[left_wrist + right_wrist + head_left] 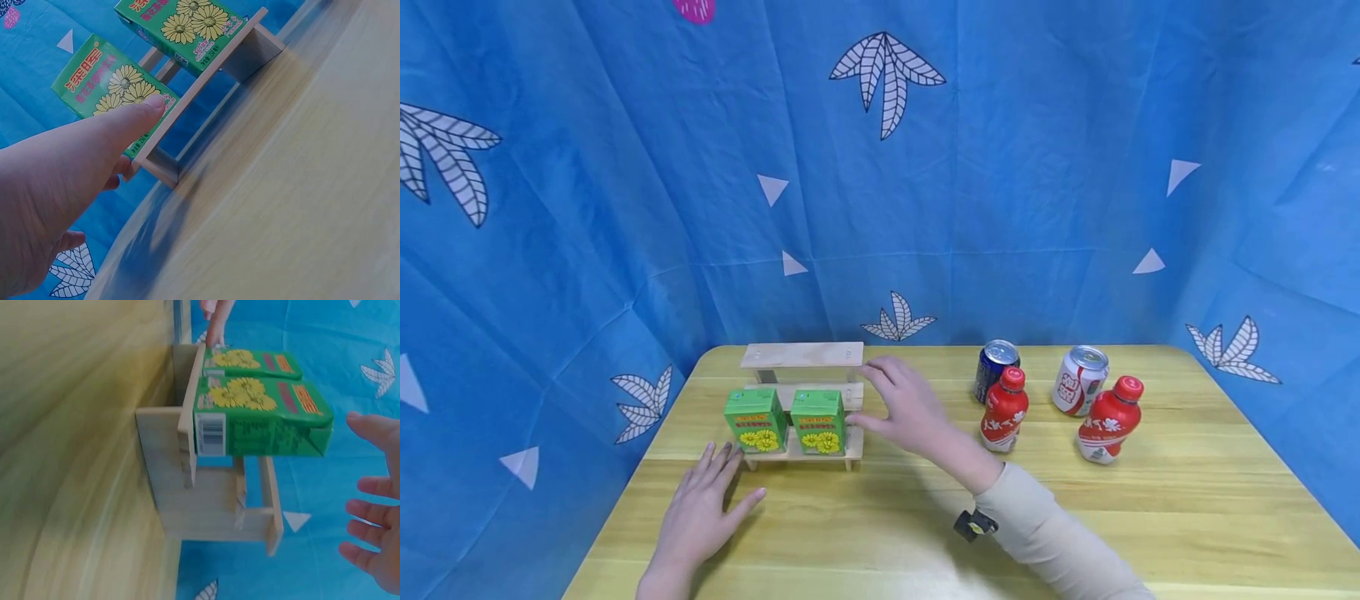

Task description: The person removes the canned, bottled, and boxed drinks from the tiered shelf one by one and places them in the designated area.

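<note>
Two green cartons with yellow flowers, a left one (757,422) and a right one (818,422), stand side by side on the lower step of a small wooden rack (802,356). My left hand (694,508) is at the rack's front left corner, fingers spread and thumb extended; in the left wrist view its thumb lies over the left carton (125,80). My right hand (910,406) is beside the rack's right end with thumb and fingers apart. The right wrist view has the right hand (382,500) off the right carton (262,419), holding nothing.
Right of the rack on the wooden table (1195,500) stand a dark blue can (987,377), a white and red can (1075,387) and two red bottles, one (1003,412) before the blue can and one (1107,423) farther right. A blue patterned curtain (1037,167) hangs behind and around.
</note>
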`<state>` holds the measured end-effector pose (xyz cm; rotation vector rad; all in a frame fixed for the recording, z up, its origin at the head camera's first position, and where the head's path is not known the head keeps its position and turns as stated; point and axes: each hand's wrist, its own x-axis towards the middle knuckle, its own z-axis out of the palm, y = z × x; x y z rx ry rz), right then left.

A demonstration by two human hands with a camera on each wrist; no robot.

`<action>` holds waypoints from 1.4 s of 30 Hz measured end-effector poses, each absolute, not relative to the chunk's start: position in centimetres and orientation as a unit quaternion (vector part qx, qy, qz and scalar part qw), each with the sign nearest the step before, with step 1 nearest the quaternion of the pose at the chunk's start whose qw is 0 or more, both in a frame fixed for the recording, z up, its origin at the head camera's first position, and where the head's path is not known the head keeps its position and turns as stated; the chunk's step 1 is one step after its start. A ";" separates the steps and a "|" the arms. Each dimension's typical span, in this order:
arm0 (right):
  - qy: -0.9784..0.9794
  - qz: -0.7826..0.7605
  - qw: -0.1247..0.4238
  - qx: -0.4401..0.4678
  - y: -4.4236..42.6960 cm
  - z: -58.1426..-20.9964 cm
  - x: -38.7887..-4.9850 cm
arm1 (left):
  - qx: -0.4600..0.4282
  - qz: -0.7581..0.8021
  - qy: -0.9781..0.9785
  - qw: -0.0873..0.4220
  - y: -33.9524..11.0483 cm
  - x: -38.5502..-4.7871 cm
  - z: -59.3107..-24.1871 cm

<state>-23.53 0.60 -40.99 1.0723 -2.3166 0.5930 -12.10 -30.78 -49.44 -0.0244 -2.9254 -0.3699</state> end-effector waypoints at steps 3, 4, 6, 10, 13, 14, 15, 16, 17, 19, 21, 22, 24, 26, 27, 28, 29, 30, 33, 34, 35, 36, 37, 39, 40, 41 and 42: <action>-0.852 0.219 0.251 0.404 -0.2 -41.2 -23.3 | -0.008 -0.127 -0.987 0.095 -30.7 -12.0 -49.4; -0.854 0.217 0.245 0.405 -0.5 -41.2 -23.3 | -0.007 -0.127 -0.987 0.095 -30.7 -12.0 -49.3; -0.858 0.210 0.234 0.406 -1.0 -41.3 -23.2 | -0.008 -0.127 -0.987 0.095 -30.7 -12.0 -49.3; -0.863 0.204 0.210 0.411 -2.0 -41.3 -23.1 | -0.007 -0.125 -0.988 0.095 -30.7 -12.0 -49.3; -0.864 0.205 0.199 0.414 -2.6 -41.3 -23.0 | -0.007 -0.123 -0.988 0.094 -30.8 -12.1 -49.4; -0.865 0.206 0.196 0.414 -2.8 -41.3 -22.9 | -0.008 -0.123 -0.988 0.093 -30.8 -12.1 -49.4; -0.865 0.207 0.194 0.413 -3.0 -41.3 -22.9 | -0.008 -0.123 -0.988 0.093 -30.8 -12.1 -49.4; -0.866 0.206 0.193 0.413 -3.2 -41.4 -22.9 | -0.008 -0.123 -0.988 0.093 -30.8 -12.1 -49.4; -0.867 0.204 0.191 0.411 -3.4 -41.4 -22.9 | -0.008 -0.123 -0.988 0.093 -30.8 -12.1 -49.4; -0.872 0.199 0.186 0.407 -3.7 -41.5 -22.9 | -0.009 -0.123 -0.988 0.094 -30.8 -12.1 -49.4; -0.875 0.194 0.181 0.405 -4.0 -41.7 -22.9 | -0.009 -0.123 -0.988 0.095 -30.9 -12.0 -49.4; -0.877 0.192 0.179 0.403 -4.2 -41.8 -22.9 | -0.010 -0.123 -0.988 0.095 -30.9 -12.0 -49.4; -0.881 0.185 0.175 0.399 -4.4 -42.0 -22.9 | -0.011 -0.123 -0.988 0.096 -30.8 -12.0 -49.4; -0.883 0.183 0.170 0.397 -4.6 -42.1 -23.0 | -0.013 -0.123 -0.987 0.099 -30.8 -12.0 -49.5; -0.884 0.182 0.169 0.395 -4.8 -42.2 -23.0 | -0.013 -0.123 -0.987 0.100 -30.8 -12.0 -49.5; -0.886 0.180 0.168 0.393 -4.8 -42.3 -23.0 | -0.014 -0.123 -0.987 0.100 -30.8 -12.0 -49.5; -0.887 0.179 0.167 0.392 -4.9 -42.3 -23.0 | -0.014 -0.122 -0.987 0.101 -30.8 -12.0 -49.5; -0.887 0.180 0.166 0.392 -5.0 -42.3 -23.1 | -0.014 -0.122 -0.987 0.101 -30.8 -12.0 -49.5; -0.889 0.178 0.168 0.388 -5.1 -42.4 -23.1 | -0.013 -0.124 -0.987 0.097 -30.8 -12.1 -49.5; -0.889 0.178 0.168 0.387 -5.2 -42.4 -23.1 | -0.012 -0.125 -0.987 0.096 -30.8 -12.1 -49.5; -0.890 0.178 0.167 0.386 -5.2 -42.4 -23.1 | -0.012 -0.126 -0.987 0.095 -30.8 -12.1 -49.5; -0.890 0.177 0.167 0.385 -5.2 -42.4 -23.1 | -0.012 -0.127 -0.987 0.095 -30.8 -12.1 -49.4; -0.892 0.174 0.167 0.384 -5.2 -42.4 -23.1 | -0.012 -0.127 -0.987 0.095 -30.8 -12.1 -49.5; -0.892 0.173 0.166 0.382 -5.2 -42.3 -23.1 | -0.012 -0.128 -0.987 0.095 -30.8 -12.1 -49.5; -0.892 0.173 0.166 0.382 -5.2 -42.4 -23.0 | -0.012 -0.128 -0.987 0.096 -30.8 -12.1 -49.5; -0.892 0.174 0.167 0.382 -5.2 -42.4 -23.0 | -0.012 -0.128 -0.987 0.096 -30.9 -12.0 -49.6; -0.891 0.176 0.168 0.383 -5.2 -42.4 -23.0 | -0.013 -0.128 -0.987 0.097 -30.9 -12.0 -49.6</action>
